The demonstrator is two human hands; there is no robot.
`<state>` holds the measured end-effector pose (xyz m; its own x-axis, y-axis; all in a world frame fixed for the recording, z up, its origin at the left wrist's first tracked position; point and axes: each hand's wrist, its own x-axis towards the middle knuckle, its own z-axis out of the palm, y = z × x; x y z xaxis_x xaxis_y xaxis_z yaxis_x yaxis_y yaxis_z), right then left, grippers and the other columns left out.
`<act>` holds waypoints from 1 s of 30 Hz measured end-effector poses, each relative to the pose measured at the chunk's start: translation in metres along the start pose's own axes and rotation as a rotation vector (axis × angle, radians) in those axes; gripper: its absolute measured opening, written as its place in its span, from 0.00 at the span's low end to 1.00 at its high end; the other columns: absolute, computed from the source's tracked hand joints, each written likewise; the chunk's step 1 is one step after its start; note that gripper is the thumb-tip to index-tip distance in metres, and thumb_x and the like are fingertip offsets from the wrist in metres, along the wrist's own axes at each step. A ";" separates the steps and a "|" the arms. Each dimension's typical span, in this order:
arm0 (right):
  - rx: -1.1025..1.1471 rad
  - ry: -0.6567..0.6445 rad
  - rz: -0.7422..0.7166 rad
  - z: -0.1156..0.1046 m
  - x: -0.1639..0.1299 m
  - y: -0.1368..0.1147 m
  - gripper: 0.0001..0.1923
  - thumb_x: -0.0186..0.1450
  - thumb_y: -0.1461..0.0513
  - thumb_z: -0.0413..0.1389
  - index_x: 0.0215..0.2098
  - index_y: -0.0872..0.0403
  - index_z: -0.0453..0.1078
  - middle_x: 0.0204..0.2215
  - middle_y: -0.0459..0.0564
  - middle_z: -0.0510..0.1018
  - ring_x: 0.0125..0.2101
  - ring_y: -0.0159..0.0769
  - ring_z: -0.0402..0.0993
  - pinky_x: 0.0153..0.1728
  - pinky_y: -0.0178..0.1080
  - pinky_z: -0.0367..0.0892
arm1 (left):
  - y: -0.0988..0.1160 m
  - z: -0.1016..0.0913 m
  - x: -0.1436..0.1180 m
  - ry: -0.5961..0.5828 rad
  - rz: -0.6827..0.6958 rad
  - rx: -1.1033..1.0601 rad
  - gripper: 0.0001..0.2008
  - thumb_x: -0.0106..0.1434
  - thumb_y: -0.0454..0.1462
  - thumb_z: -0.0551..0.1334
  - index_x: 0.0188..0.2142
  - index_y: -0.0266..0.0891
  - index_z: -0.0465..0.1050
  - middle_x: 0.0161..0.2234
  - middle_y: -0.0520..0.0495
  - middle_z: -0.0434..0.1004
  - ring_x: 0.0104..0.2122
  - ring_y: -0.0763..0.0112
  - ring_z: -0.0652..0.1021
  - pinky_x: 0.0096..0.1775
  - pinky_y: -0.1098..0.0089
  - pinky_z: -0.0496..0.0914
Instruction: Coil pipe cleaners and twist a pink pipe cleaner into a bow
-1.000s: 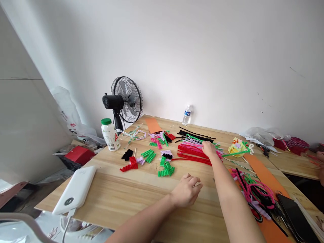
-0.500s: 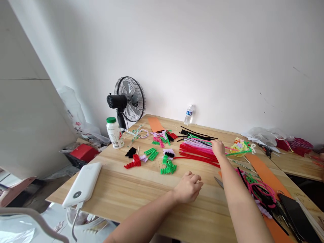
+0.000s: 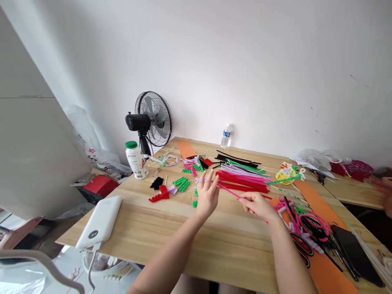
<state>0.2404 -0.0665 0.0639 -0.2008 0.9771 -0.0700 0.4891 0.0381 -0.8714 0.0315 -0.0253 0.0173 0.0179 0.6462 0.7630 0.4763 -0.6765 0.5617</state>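
**Two hands hold a pink pipe cleaner above a craft table**

The right hand (image 3: 256, 203) pinches a single pink pipe cleaner (image 3: 229, 190) between thumb and fingertips, lifted just above the wooden table (image 3: 171, 234). The left hand (image 3: 207, 194) is raised with fingers spread open, its fingertips touching the stem's far end. Just behind lies a pile of red, pink and green pipe cleaners (image 3: 243, 177). Coiled pieces (image 3: 180, 184) sit to the left, near a white bottle (image 3: 136, 160) and a black fan (image 3: 151, 120).
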 end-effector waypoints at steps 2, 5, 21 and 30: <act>0.170 -0.027 0.020 0.011 -0.007 0.006 0.14 0.58 0.53 0.56 0.33 0.56 0.73 0.14 0.42 0.69 0.12 0.23 0.54 0.13 0.29 0.47 | 0.000 -0.001 0.002 -0.091 0.006 -0.034 0.16 0.63 0.35 0.53 0.49 0.46 0.70 0.52 0.43 0.69 0.60 0.55 0.55 0.55 0.49 0.48; 0.462 -0.023 -0.003 0.023 -0.005 0.015 0.14 0.58 0.53 0.57 0.31 0.57 0.72 0.14 0.41 0.69 0.11 0.22 0.53 0.12 0.29 0.45 | 0.005 0.000 -0.001 -0.226 -0.069 -0.163 0.12 0.62 0.38 0.55 0.40 0.44 0.76 0.38 0.43 0.78 0.47 0.56 0.70 0.52 0.53 0.54; 1.053 0.078 -0.012 0.040 -0.004 0.029 0.10 0.57 0.59 0.56 0.31 0.58 0.72 0.08 0.39 0.63 0.10 0.24 0.51 0.12 0.30 0.42 | 0.008 -0.007 -0.005 -0.937 -1.052 -1.348 0.14 0.49 0.40 0.69 0.29 0.29 0.72 0.17 0.56 0.61 0.12 0.89 0.52 0.16 0.78 0.44; 1.056 -0.100 0.029 0.049 -0.010 0.022 0.05 0.55 0.61 0.57 0.25 0.57 0.69 0.18 0.45 0.73 0.11 0.24 0.58 0.09 0.28 0.47 | 0.012 0.004 -0.008 -0.655 -0.964 -1.410 0.15 0.49 0.40 0.69 0.26 0.31 0.68 0.16 0.56 0.61 0.12 0.87 0.58 0.16 0.80 0.48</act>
<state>0.2115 -0.0857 0.0220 -0.2935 0.9512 -0.0957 -0.4806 -0.2333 -0.8453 0.0407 -0.0378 0.0165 0.6837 0.7297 0.0088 -0.4764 0.4372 0.7628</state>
